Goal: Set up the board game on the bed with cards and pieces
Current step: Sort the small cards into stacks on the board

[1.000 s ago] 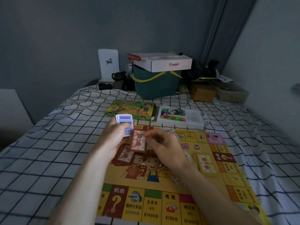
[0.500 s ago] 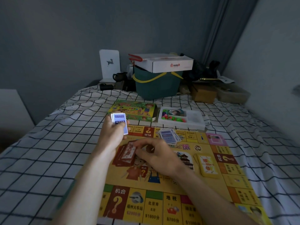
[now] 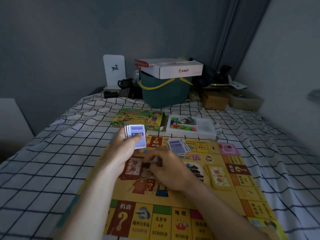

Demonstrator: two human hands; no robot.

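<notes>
Red card (image 3: 132, 168) now down on board (image 3: 173, 220)

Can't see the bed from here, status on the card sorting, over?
Left hand holds blue-backed cards. Right hand low over the board, beside the red card pile; grip unclear. Nothing in the way.
</notes>
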